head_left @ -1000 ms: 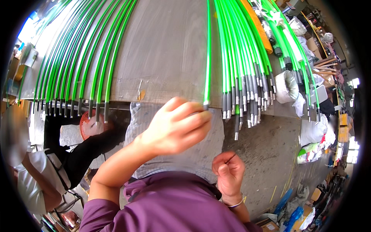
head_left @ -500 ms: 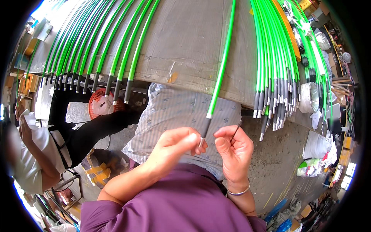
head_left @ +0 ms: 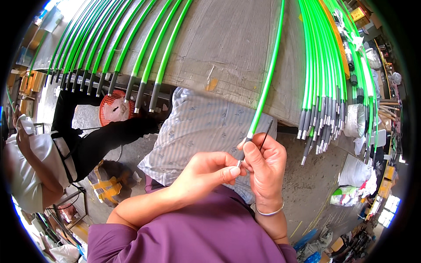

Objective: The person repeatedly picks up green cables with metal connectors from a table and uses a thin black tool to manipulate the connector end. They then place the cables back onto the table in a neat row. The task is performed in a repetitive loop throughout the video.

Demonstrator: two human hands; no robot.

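Observation:
A bright green hose (head_left: 268, 83) comes off the table toward me, ending in a dark grey sleeve and a small metal tip (head_left: 239, 163). My left hand (head_left: 206, 173) is closed, with thumb and fingertips pinched at that tip. Around the grey sleeve, the thumb and fingers of my right hand (head_left: 266, 166) are closed. A thin dark rod (head_left: 265, 135) also sticks up from between the right fingers; its lower end is hidden. Whether a small part sits between the left fingertips I cannot make out.
Many green hoses with grey ends (head_left: 160, 72) hang over the grey table (head_left: 215, 48) on the left, and a dense bundle (head_left: 322, 83) lies right. A striped cushion (head_left: 188, 127) is before me. At left sits another person (head_left: 37, 164) by a red basket (head_left: 115, 107).
My right hand has closed onto the hose's grey sleeve, where before it was apart. The left hand has shifted right with the tip. The whole view has turned slightly.

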